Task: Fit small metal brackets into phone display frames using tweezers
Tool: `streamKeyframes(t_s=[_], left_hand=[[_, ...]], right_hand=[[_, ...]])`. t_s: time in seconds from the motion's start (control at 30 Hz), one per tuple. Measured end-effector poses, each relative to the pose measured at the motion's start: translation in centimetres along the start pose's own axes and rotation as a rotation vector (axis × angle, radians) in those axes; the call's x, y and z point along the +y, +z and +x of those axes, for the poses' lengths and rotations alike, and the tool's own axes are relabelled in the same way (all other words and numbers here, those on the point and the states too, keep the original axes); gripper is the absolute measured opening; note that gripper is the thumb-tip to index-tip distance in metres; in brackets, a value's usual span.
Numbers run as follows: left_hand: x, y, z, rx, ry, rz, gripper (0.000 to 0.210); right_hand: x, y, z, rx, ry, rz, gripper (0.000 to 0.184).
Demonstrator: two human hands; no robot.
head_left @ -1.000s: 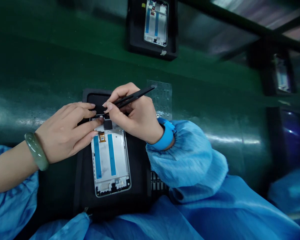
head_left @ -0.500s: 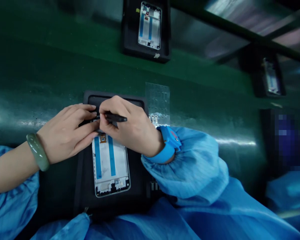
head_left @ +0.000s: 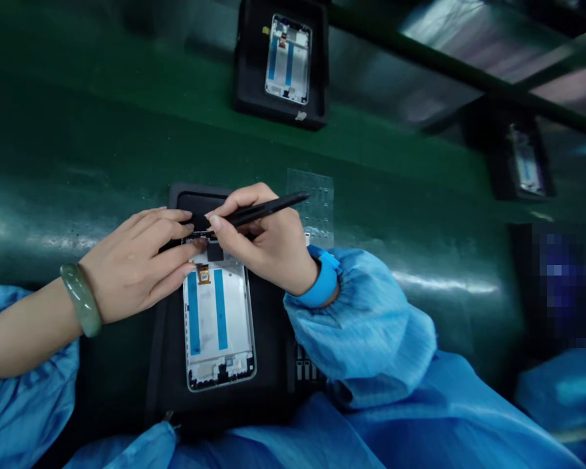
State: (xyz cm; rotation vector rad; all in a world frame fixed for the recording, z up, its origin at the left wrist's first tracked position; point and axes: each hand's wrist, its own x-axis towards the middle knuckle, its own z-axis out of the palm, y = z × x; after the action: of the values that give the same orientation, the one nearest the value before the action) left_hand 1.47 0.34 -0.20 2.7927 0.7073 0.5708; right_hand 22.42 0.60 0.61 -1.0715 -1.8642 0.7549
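A silvery phone frame (head_left: 208, 312) with two blue adhesive strips and a small orange flex connector (head_left: 204, 276) lies in a black tray (head_left: 273, 326). My left hand (head_left: 139, 260) has its fingers stretched over the frame's upper left corner, fingertips touching it, and seems to grip nothing. Black tweezers (head_left: 273, 205) are pinched in my right hand (head_left: 273, 244). Their tip reaches the frame's top edge, close to my left fingertips; anything at the tip is too small to make out. A dark square patch (head_left: 215, 252) shows just below.
Behind my right hand lies a clear plastic sheet (head_left: 312, 198) with small pieces. Another phone frame (head_left: 288, 62) rests in a black tray at the back, and a third (head_left: 526, 159) sits farther right. At the right edge a person's blue sleeve (head_left: 561, 384) shows.
My right hand has turned and shifted slightly right, so the tweezers now slant up to the right and more of them shows. The dark square patch is uncovered. My left hand stays at the corner.
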Motion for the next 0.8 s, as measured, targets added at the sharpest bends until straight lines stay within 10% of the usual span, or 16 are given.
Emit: streamKeyframes(t_s=[0.37, 0.8], left_hand=[[0.0, 0.08, -0.09, -0.017, -0.016, -0.006, 0.026], [0.02, 0.02, 0.07, -0.025, -0.028, -0.01, 0.024]], right_hand=[[-0.26, 0.28, -0.42, 0.027, -0.225, -0.157, 0.005], [-0.44, 0.47, -0.12, 0.006, -0.16, -0.232, 0.003]])
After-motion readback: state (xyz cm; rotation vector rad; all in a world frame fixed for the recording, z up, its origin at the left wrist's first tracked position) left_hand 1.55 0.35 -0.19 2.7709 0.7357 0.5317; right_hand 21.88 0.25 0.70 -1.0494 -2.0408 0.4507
